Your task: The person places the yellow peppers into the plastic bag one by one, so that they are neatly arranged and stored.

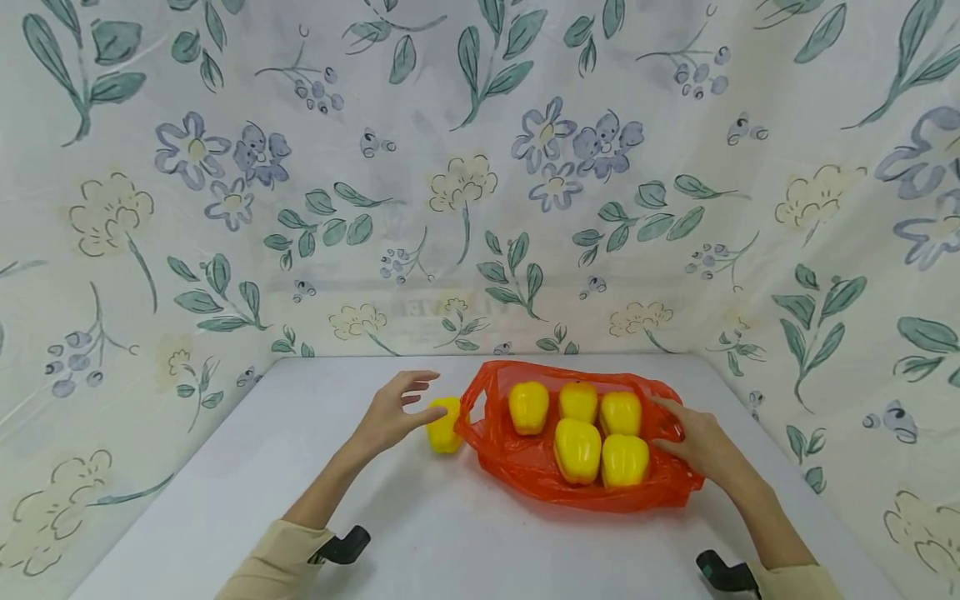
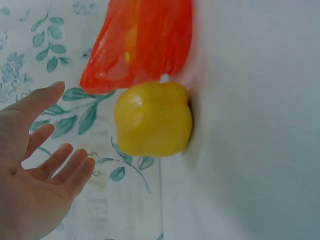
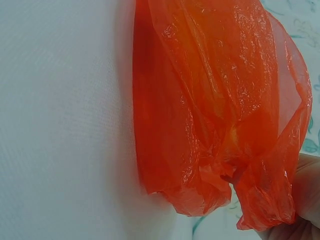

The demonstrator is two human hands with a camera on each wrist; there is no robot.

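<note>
A red plastic bag lies spread open on the table with several yellow bell peppers inside. One more yellow bell pepper sits outside, against the bag's left end; the left wrist view shows this bell pepper close up. My left hand hovers beside it, fingers spread and holding nothing; in the left wrist view a gap separates the hand from the pepper. At the bag's right end, my right hand grips the edge of the plastic. Its fingertips are mostly hidden in the right wrist view.
The white table carries the bag and peppers. Behind it and along both sides hangs a floral-patterned cloth. Dark wrist-worn cameras stick out at both sleeves.
</note>
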